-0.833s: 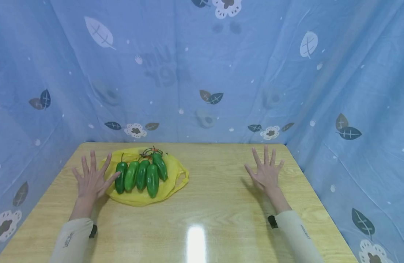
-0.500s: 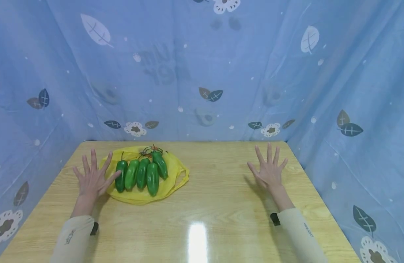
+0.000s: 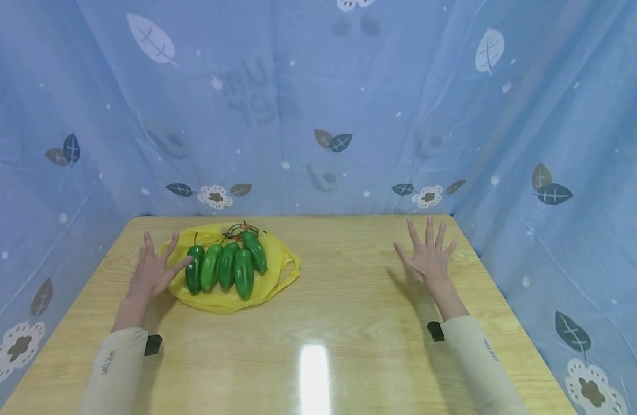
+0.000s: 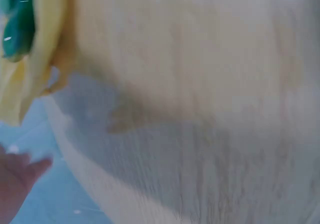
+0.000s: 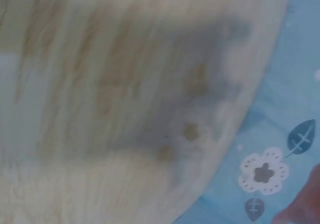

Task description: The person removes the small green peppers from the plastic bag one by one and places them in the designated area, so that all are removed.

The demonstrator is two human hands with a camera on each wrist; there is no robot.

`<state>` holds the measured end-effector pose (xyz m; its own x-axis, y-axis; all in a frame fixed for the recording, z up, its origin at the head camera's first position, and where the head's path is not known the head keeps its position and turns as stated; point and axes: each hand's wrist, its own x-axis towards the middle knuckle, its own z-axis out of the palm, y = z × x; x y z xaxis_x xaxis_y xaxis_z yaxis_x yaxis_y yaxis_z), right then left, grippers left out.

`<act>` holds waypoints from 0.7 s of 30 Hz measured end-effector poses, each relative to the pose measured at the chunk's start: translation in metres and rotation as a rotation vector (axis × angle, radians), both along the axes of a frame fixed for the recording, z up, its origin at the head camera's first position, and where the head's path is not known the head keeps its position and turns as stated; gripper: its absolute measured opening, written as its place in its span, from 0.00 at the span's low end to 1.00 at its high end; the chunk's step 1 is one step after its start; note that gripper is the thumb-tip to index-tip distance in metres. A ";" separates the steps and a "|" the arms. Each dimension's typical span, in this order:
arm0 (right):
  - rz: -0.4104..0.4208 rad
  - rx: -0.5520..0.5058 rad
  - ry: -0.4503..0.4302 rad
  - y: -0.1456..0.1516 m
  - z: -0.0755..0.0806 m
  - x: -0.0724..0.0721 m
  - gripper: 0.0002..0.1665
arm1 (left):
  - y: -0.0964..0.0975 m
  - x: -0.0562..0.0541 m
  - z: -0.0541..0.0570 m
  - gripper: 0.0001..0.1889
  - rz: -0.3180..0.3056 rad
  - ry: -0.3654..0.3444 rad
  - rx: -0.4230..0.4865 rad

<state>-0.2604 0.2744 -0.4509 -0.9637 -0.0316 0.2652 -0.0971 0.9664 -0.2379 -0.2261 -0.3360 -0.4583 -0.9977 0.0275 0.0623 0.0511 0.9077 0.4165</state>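
Observation:
Several glossy green peppers [image 3: 226, 265] lie in a row on a flattened yellow plastic bag [image 3: 225, 304] at the table's left side. Just left of them, my left hand [image 3: 153, 275] hovers with fingers extended, its thumb overlapping the leftmost pepper in the head view; whether they touch cannot be told. My right hand [image 3: 429, 259] is held over the right part of the table, fingers spread and holding nothing. The left wrist view catches part of the left hand [image 4: 17, 181] beneath the bag's edge [image 4: 47, 29]. Only a blurred bit of the right hand [image 5: 302, 204] shows in the right wrist view.
A light wooden table [image 3: 349, 323] extends between and in front of the hands. Blue patterned cloth [image 3: 297, 104] hangs along its back and both sides. Dark thin stems [image 3: 240, 229] and a small reddish piece sit at the bag's back edge.
The left hand has turned sideways, so its fingers look closer together. The right hand has shifted slightly right. The whole scene has slid upward in the head view; the peppers stay on the bag.

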 end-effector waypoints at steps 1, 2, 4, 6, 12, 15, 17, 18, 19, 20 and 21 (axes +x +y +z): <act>0.001 -0.013 -0.014 -0.002 0.003 0.000 0.46 | -0.001 -0.001 0.003 0.40 -0.009 -0.035 0.042; 0.007 -0.034 -0.032 -0.004 0.006 0.001 0.46 | -0.003 -0.001 0.005 0.39 -0.020 -0.063 0.082; 0.026 -0.090 -0.061 -0.009 0.011 0.003 0.45 | -0.006 -0.001 0.008 0.37 -0.039 -0.097 0.142; 0.059 -0.177 -0.096 -0.016 0.017 0.007 0.45 | -0.008 0.000 0.011 0.33 -0.051 -0.096 0.154; 0.171 -0.462 -0.158 -0.034 0.026 0.013 0.40 | -0.014 0.002 0.010 0.30 -0.029 -0.082 0.207; 0.213 -0.540 -0.142 -0.042 0.026 0.017 0.39 | -0.017 0.003 0.008 0.31 -0.015 -0.102 0.236; 0.235 -0.589 -0.120 -0.048 0.025 0.018 0.38 | -0.020 0.003 0.007 0.31 -0.013 -0.105 0.235; 0.241 -0.620 -0.110 -0.050 0.025 0.019 0.37 | -0.020 0.002 0.006 0.31 -0.010 -0.111 0.247; 0.244 -0.657 -0.105 -0.053 0.025 0.020 0.37 | -0.020 0.002 0.006 0.32 -0.008 -0.115 0.258; 0.245 -0.696 -0.101 -0.056 0.025 0.021 0.37 | -0.021 0.002 0.006 0.32 -0.007 -0.118 0.266; 0.243 -0.731 -0.101 -0.059 0.025 0.022 0.36 | -0.020 0.001 0.006 0.32 -0.004 -0.123 0.278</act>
